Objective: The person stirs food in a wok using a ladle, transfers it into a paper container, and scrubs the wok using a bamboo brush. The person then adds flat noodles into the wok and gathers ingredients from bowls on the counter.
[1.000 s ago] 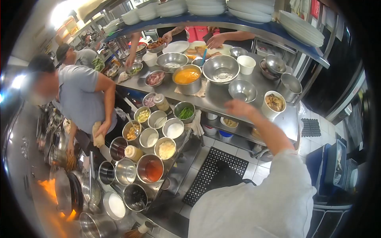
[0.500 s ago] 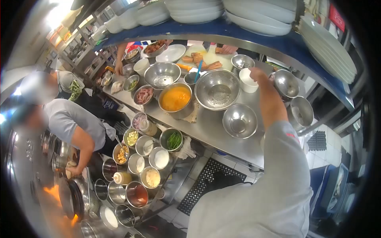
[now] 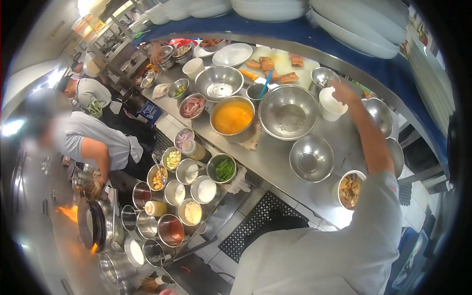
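My right hand (image 3: pixel 344 93) reaches across the steel counter, over the rim of a white tub (image 3: pixel 333 110) and beside a small steel bowl (image 3: pixel 324 77). Its fingers look bent together; anything between them is too small to make out. Just left of the tub stands a large perforated steel bowl (image 3: pixel 288 111), with an empty-looking steel bowl (image 3: pixel 311 158) below it. A tub of brown food pieces (image 3: pixel 350 191) sits beside my forearm. At the bottom edge, a small pink patch (image 3: pixel 167 292) may be part of my left hand; no fingers can be told apart.
Orange liquid (image 3: pixel 232 117) fills a pot. Meat pieces lie on a white board (image 3: pixel 275 56) behind. Stacked white plates (image 3: pixel 268 10) line the overhead shelf. Lower left, several ingredient containers (image 3: pixel 203 189) crowd a station beside a flame (image 3: pixel 68 213), where a co-worker (image 3: pixel 93 142) bends over.
My right hand has moved from above the lower steel bowl to the white tub and small bowl. The view has shifted, and the near co-worker now bends over the stove.
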The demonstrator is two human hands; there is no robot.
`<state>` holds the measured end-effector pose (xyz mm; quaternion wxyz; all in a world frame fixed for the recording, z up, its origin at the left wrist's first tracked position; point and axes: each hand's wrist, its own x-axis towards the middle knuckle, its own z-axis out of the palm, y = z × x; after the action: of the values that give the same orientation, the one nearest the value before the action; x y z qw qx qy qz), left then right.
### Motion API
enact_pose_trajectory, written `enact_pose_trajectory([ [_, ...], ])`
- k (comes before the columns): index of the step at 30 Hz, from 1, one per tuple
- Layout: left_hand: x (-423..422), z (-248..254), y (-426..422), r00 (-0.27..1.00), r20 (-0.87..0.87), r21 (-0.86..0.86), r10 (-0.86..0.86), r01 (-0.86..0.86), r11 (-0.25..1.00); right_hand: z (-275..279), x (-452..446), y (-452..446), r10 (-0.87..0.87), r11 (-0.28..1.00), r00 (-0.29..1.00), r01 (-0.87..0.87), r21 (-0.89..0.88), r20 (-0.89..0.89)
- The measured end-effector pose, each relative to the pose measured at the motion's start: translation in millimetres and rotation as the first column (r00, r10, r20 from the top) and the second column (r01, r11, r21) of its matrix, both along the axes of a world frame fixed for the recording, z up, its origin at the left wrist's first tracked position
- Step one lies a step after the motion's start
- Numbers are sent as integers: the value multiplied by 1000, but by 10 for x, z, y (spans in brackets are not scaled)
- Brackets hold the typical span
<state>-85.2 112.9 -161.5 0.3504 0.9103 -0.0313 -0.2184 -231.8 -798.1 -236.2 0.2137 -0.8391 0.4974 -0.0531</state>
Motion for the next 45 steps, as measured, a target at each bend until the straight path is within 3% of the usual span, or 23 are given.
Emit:
enact_pose_trajectory([
  [2,177,-241,-823,934,-351,-186,63,-136,973,277,-93,310,60,996,994,-65,55,95],
  [3,348,-757,-951,891,-445,-361,-85,-92,928,450,-127,495,106,992,993,-109,58,51],
  [4,413,-1138,-1044,831,-546,-329,-106,-96,939,574,-153,659,150,987,989,-151,59,7],
  [6,600,-1943,-1349,760,-570,-372,-312,100,923,485,-418,829,390,899,920,-372,-229,37],
  [8,782,-2653,-1894,768,-482,-267,-421,328,906,967,-508,1552,259,964,957,-265,29,127],
  [11,776,-3134,-2883,856,-409,-400,-316,143,905,1055,-876,2238,193,976,953,-211,52,235],
  [13,744,-3419,-3439,867,-497,-436,-46,-204,877,1165,-1083,2692,135,990,970,-142,22,203],
  [14,793,-3442,-3633,862,-504,-438,-51,-205,876,1238,-1156,2957,81,996,979,-87,22,188],
  [15,851,-3434,-3780,857,-513,-437,-56,-204,876,1168,-1304,3156,2,995,948,-34,97,318],
  [16,875,-3419,-3895,876,-461,-569,-141,-170,805,1068,-1490,3323,-87,984,897,9,179,434],
  [18,893,-3412,-4019,900,-326,-787,-289,-88,611,918,-1760,3680,-257,960,872,182,211,417],
  [21,1019,-3862,-4060,889,-330,-723,-316,-23,690,572,-2110,4222,-401,910,771,276,308,494],
  [24,941,-3729,-4023,847,-370,-794,-382,-75,604,181,-2332,4772,-584,808,640,402,431,499],
  [25,967,-3787,-4021,907,-207,-730,-367,106,675,118,-2319,4930,-624,777,629,433,456,464],
  [26,958,-3759,-4051,922,-187,-721,-340,107,684,61,-2288,5078,-653,751,632,468,466,417],
  [28,895,-3651,-4070,953,-146,-704,-267,89,705,100,-2157,5280,-694,696,648,495,520,313],
  [31,919,-3478,-4036,881,-318,-729,-350,8,684,126,-2073,5410,-676,702,689,492,514,264],
  [34,954,-3460,-3980,913,-241,-685,-329,80,724,53,-2110,5365,-672,712,687,496,497,276],
  [38,969,-3334,-3812,762,-498,-592,-413,49,804,-158,-2225,5137,-625,766,701,465,444,344],
  [39,1046,-3603,-3750,757,-469,-586,-455,118,801,-155,-2234,5048,-627,764,703,471,441,336],
  [42,896,-3436,-3347,826,-307,-389,-472,344,855,-327,-2322,4684,-656,750,622,467,469,429],
  [44,1233,-4494,-2987,823,-171,-293,-542,482,825,-431,-2317,4421,-696,718,494,476,508,520],
  [45,1323,-4637,-2756,739,-359,-262,-570,507,821,-476,-2319,4283,-708,705,428,475,526,562],
])
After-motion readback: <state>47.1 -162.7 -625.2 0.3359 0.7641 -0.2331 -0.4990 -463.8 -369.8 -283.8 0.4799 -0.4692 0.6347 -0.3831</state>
